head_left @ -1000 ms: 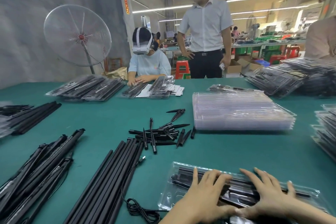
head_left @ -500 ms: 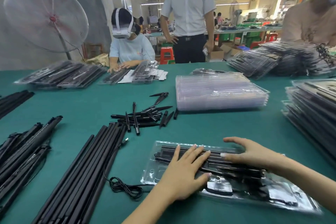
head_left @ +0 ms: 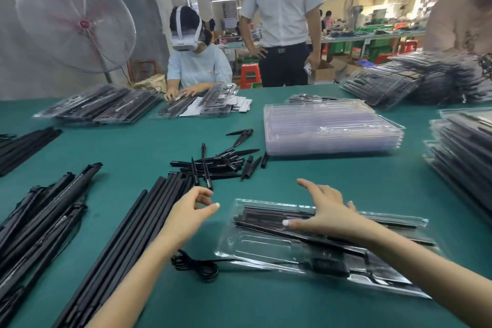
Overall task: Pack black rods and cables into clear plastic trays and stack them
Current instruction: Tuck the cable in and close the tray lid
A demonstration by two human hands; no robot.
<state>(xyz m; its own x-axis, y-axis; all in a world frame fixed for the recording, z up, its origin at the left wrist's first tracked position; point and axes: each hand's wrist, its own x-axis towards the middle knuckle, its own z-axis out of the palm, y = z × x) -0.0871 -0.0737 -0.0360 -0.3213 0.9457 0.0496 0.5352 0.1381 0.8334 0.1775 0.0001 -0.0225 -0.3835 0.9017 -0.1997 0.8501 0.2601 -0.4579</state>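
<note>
A clear plastic tray (head_left: 255, 243) lies in front of me on the green table, holding black rods (head_left: 269, 218) and a cable adapter (head_left: 328, 265). Its coiled black cable (head_left: 198, 266) trails out to the left on the table. My right hand (head_left: 326, 212) hovers above the tray's rods, fingers spread and relaxed, holding nothing. My left hand (head_left: 193, 212) is lifted left of the tray, fingers loosely curled and empty, near a row of long black rods (head_left: 127, 242). A heap of short black spikes (head_left: 221, 161) lies just beyond.
A stack of empty clear trays (head_left: 330, 128) sits mid-table. Packed trays (head_left: 460, 152) are stacked at the right edge, with more at the far right (head_left: 415, 80) and far left (head_left: 98, 105). Folded black poles (head_left: 40, 218) lie at left. A seated worker (head_left: 197, 61), a standing person (head_left: 282, 21) and a fan (head_left: 77, 21) are beyond.
Both hands have lifted off the packed tray. My left hand moved left and away from it, and my right hand rose above the rods. The view tilted down and right.
</note>
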